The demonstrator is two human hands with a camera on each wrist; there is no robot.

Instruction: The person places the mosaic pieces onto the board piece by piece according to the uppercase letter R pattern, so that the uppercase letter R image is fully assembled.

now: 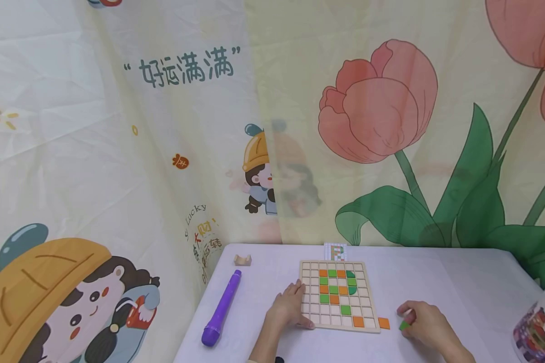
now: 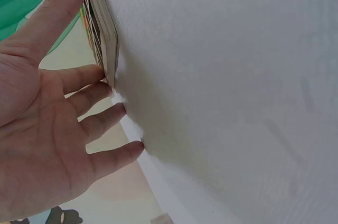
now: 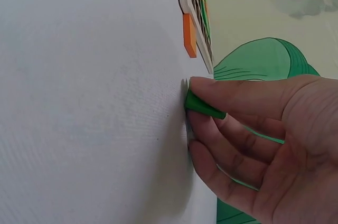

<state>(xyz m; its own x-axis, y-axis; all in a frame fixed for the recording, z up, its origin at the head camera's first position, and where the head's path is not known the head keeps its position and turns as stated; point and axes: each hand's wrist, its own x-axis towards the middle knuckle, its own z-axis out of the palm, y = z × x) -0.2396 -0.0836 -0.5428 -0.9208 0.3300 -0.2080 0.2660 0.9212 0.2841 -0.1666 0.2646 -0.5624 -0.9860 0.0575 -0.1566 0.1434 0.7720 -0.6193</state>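
Observation:
A wooden grid board (image 1: 318, 319) lies on the table, with orange and green tiles set in several of its squares. My left hand (image 1: 287, 306) rests against the board's left edge, fingers spread; in the left wrist view the thumb and fingertips touch the board's side (image 2: 110, 39). To the right of the board, my right hand (image 1: 424, 322) pinches a green block (image 3: 205, 106) between thumb and fingers, low over the tabletop. An orange tile (image 1: 383, 323) lies loose by the board's lower right corner, between the board and my right hand.
A pattern card (image 1: 335, 251) sits behind the board. On the left lie a purple microphone-shaped stick (image 1: 222, 307) and a small notched wooden block (image 1: 242, 260). A white jar with a printed label (image 1: 542, 322) stands at the far right. Printed curtains (image 1: 295, 101) hang behind the white table (image 1: 472, 282).

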